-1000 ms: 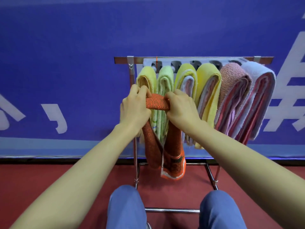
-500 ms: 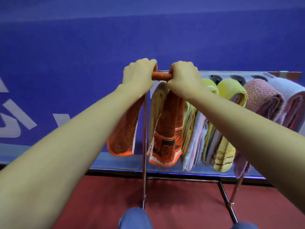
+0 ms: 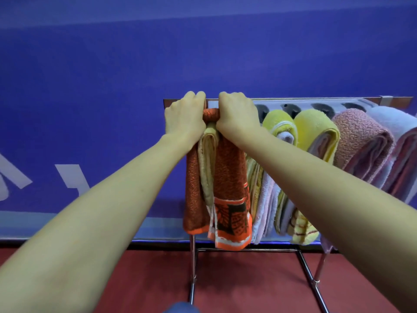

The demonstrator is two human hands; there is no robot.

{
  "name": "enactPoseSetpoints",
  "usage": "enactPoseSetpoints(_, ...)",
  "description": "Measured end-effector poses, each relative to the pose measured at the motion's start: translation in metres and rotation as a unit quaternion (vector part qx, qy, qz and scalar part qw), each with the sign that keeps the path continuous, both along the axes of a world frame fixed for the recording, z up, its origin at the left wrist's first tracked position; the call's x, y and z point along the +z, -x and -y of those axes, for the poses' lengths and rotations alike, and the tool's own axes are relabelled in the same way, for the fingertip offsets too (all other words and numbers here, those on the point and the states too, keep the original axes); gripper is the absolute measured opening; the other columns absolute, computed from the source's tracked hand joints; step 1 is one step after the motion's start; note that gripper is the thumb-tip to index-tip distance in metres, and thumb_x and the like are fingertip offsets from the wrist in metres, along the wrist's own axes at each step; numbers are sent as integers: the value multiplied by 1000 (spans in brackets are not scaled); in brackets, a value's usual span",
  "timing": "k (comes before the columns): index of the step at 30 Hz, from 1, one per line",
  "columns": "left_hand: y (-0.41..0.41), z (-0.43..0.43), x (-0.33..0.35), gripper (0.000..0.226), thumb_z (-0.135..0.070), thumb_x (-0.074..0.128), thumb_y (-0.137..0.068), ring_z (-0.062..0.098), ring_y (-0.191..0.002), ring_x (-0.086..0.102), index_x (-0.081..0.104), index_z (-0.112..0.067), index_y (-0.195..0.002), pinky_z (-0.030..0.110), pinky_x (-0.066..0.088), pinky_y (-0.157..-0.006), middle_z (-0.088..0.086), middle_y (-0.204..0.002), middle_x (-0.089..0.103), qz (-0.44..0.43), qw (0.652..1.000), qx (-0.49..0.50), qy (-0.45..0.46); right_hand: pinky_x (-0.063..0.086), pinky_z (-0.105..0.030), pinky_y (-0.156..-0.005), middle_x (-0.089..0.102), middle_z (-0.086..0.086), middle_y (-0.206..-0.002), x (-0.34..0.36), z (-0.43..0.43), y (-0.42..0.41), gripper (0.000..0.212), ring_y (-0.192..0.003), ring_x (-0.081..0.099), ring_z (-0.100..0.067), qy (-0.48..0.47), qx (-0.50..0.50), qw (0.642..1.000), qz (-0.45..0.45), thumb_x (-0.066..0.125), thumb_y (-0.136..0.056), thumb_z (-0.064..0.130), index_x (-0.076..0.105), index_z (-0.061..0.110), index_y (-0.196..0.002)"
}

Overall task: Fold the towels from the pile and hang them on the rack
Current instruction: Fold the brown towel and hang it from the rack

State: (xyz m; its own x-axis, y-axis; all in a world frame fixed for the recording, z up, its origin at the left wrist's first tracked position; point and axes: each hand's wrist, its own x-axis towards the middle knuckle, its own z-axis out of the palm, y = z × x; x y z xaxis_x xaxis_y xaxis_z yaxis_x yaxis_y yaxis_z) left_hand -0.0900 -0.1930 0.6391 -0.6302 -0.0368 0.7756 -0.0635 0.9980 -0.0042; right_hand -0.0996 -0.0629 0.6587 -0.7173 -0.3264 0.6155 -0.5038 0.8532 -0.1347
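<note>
My left hand point(image 3: 185, 116) is curled over the left end of the orange towel point(image 3: 228, 177), knuckles up, clamped on its folded top. A short roll of orange shows between my two fists, and my right hand point(image 3: 237, 116) grips the other end the same way. The fold lies in my grip just under the top bar of the rack point(image 3: 316, 101), at its left end. Both halves drop away from my fists toward 6 o'clock, one on each side of a pale yellow towel point(image 3: 207, 159).

Half a second ago the left half swung out wide toward 8 o'clock, well clear of the rack's post. Now it hangs close in beside the post, almost parallel with the right half.

The towel's long axis runs 12 to 6, with the printed, white-edged border at the bottom pointing to 6. The rolled fold in my fists runs 9 to 3, along the bar.

At 3 o'clock from my right hand hang a yellow-green towel point(image 3: 278, 123), a yellow towel point(image 3: 316, 129), a pink towel point(image 3: 361, 136) and a lavender towel point(image 3: 401, 132).
</note>
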Motion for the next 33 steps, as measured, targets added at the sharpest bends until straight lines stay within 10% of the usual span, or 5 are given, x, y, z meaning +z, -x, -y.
enactPoseSetpoints(11, -1, 8, -23, 23, -14, 62, -74, 34, -86, 56, 51, -18, -94, 40, 40, -68, 1, -93, 64, 85, 976, -137, -144, 30, -34, -70, 58, -15, -118, -12, 0, -10, 31, -109, 58, -37, -6, -21, 999, 46, 55, -91, 11, 44, 5, -119)
enactPoseSetpoints(18, -30, -4, -67, 48, -38, 65, -71, 7, -100, 62, 61, -28, -118, 30, 50, -89, -13, -107, 68, 47, 856, -281, -431, 41, -38, -75, 63, -19, -107, -60, -4, -28, 33, -102, 59, -40, 227, -10, 972, 68, 61, -86, 22, 53, 7, -114)
enactPoseSetpoints(24, -26, -35, -78, 47, -33, 73, -81, 17, -98, 60, 50, -21, -121, 31, 44, -76, -7, -102, 64, 16, 848, -179, -499, 33, -31, -68, 69, -15, -91, -93, -4, -29, 13, -91, 61, -37, 406, -8, 900, 161, 54, -84, 17, 64, 15, -92)
enactPoseSetpoints(33, -6, -58, -92, 36, -26, 68, -77, 24, -84, 58, 49, -22, -108, 33, 41, -67, -4, -90, 61, -61, 810, -55, -581, 43, -25, -89, 73, 4, -97, -116, 7, -27, 39, -97, 63, -20, 531, 52, 824, 191, 56, -82, 12, 66, 26, -118)
